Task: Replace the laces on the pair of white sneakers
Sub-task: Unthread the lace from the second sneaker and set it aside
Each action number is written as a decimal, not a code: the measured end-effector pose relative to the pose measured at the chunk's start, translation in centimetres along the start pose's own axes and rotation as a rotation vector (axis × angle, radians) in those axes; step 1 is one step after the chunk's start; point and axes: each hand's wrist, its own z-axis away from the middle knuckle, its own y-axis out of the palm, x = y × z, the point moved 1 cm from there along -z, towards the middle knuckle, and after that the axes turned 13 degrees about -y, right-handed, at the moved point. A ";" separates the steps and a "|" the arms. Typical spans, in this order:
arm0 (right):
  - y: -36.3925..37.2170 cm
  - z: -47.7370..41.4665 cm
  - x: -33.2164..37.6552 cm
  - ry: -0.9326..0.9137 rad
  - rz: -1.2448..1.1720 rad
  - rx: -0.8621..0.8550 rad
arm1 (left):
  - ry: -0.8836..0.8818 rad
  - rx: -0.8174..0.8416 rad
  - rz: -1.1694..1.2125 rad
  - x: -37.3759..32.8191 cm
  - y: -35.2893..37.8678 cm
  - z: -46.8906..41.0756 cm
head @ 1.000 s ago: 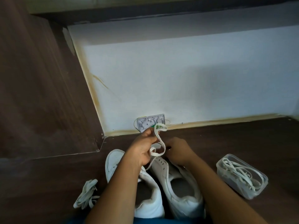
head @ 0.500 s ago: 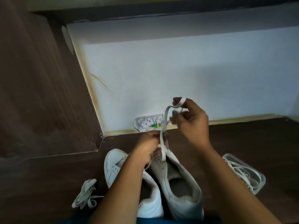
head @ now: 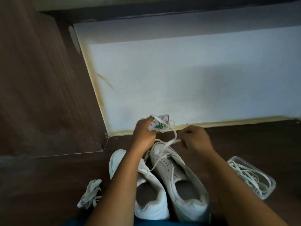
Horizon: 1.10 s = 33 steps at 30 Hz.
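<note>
Head view: two white sneakers stand side by side, touching, at the middle of the tabletop's (head: 48,185) near edge, toes pointing to the far edge under the white wall (head: 179,79). The left hand (head: 143,136) is raised over the toe of the left-hand sneaker (head: 151,204), its fingers curled round one end of a flat white lace (head: 175,132), in front of a wall socket plate (head: 164,121). The lace loops down to the right hand (head: 196,139), which pinches it between thumb and fingertips just above the toe of the right-hand sneaker (head: 179,181). From there it runs down into that sneaker's front eyelets. A loose bundle of white laces (head: 90,194) lies left of the sneakers, near the near edge. To the right, apart from the sneakers, a clear plastic container (head: 268,191) holds more white laces (head: 244,173).
</note>
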 end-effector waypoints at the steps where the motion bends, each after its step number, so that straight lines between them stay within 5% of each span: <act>1: 0.1 0.3 0.4 -0.078 0.089 0.151 | -0.027 -0.070 -0.115 0.5 -0.2 -0.5; 3: 1.6 1.1 0.7 -0.199 0.303 0.412 | -0.110 -0.105 -0.381 1.1 -0.5 -0.6; 5: 3.1 1.2 0.4 -0.239 0.414 0.542 | -0.129 0.042 -0.504 0.9 -0.2 0.3; 9: 3.4 0.7 0.2 -0.244 0.466 0.548 | -0.122 0.360 -0.554 -0.5 1.6 3.0; 13: 3.4 0.9 -0.1 -0.189 0.391 0.466 | -0.203 0.358 -0.514 0.3 2.1 3.1; 17: 3.4 1.1 -0.7 -0.059 0.251 0.263 | -0.097 0.322 -0.655 0.5 2.3 2.6; 26: 3.3 1.3 0.4 -0.006 0.356 0.273 | -0.341 0.273 0.010 1.1 1.6 1.6; 33: 3.9 1.7 1.2 -0.140 0.526 0.439 | -0.332 0.196 0.015 -0.8 1.9 1.3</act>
